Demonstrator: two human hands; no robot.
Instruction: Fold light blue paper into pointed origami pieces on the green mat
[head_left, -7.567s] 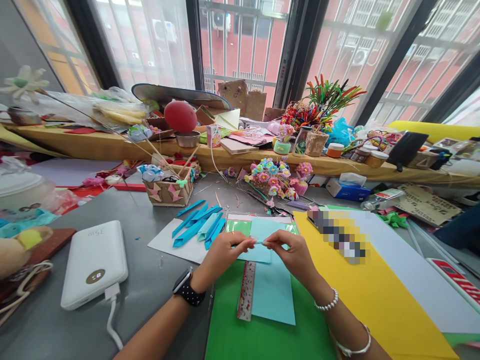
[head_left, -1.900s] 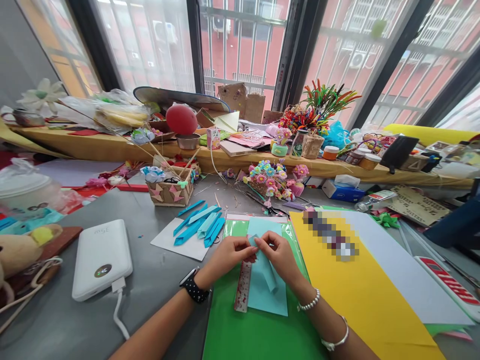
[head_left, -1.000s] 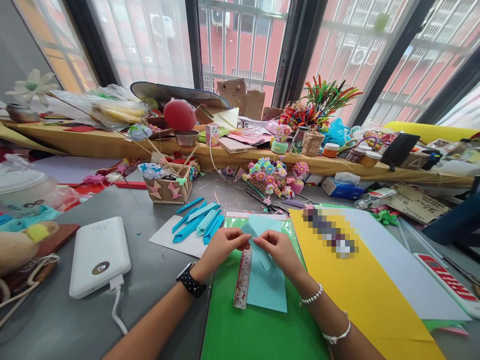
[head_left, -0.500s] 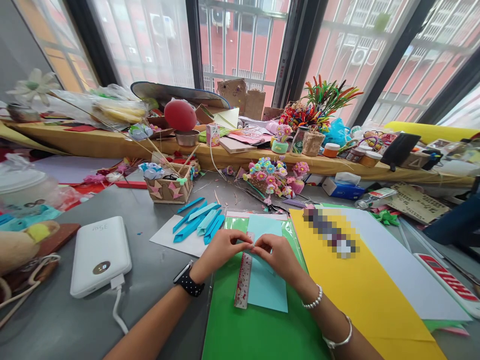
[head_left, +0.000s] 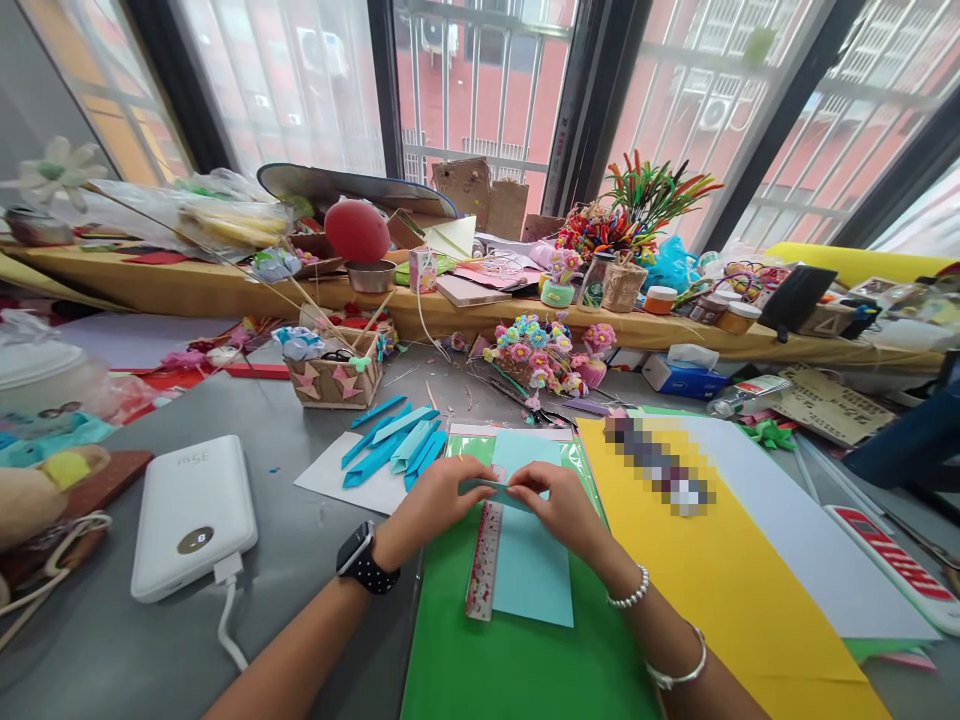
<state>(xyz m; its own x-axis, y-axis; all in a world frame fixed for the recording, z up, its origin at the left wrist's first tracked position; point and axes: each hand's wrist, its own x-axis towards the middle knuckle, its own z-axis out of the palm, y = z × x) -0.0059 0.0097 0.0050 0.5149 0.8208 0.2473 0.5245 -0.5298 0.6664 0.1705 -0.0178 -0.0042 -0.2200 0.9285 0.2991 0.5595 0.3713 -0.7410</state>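
My left hand (head_left: 448, 490) and my right hand (head_left: 561, 505) are raised close together, each with thumb and fingers pinched. Between them they hold a narrow blue paper strip (head_left: 499, 489), mostly covered by the fingertips. Under the hands lies a light blue paper sheet (head_left: 534, 575). A clear ruler with a red pattern (head_left: 484, 570) rests along its left edge. Both lie on a green glossy sheet (head_left: 480, 670). To the left, several folded blue paper pieces (head_left: 390, 445) sit on a white sheet (head_left: 330, 470).
A white power bank (head_left: 199, 515) with a cable is on the left. Yellow paper (head_left: 697, 590) spreads out at the right. Behind stand a cardboard box (head_left: 337, 382) and some pipe-cleaner flowers (head_left: 532, 350). A cluttered ledge (head_left: 465, 310) runs below the windows.
My fingertips have moved slightly apart, and more of the blue paper strip shows between them. My left wrist has turned, so the watch face now shows. The sheet and ruler lie as before.
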